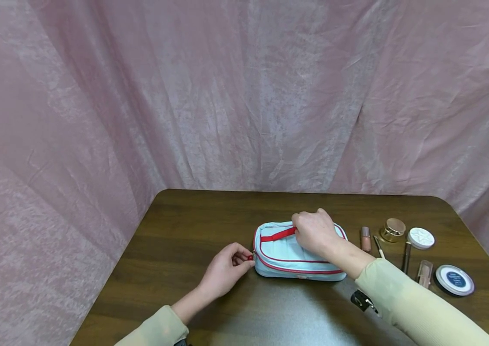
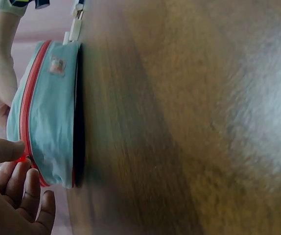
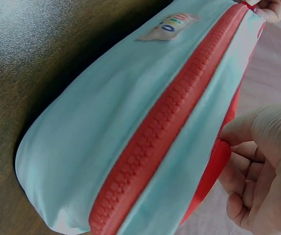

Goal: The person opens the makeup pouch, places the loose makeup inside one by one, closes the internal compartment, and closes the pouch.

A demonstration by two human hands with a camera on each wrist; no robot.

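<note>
A light blue pouch [image 1: 292, 254] with red piping and a red zipper [image 3: 165, 132] lies on the wooden table. Its zipper is closed along the side seen in the right wrist view. My left hand [image 1: 224, 269] is at the pouch's left end, pinching the small red zipper pull [image 2: 22, 157] between thumb and fingers. On top, my right hand [image 1: 315, 233] grips the red strap handle [image 1: 278, 235], with the thumb and fingers around it in the right wrist view. A small patch with coloured letters [image 3: 170, 27] is on the pouch's front.
Right of the pouch lie a lip gloss tube [image 1: 366, 239], a gold-lidded jar [image 1: 393, 229], a white round case [image 1: 420, 238], a dark slim stick [image 1: 406, 257], a thin brush [image 1: 379, 246], a clear tube [image 1: 424, 274] and a round compact [image 1: 455, 280]. Pink curtain [image 1: 244, 96] hangs behind the table.
</note>
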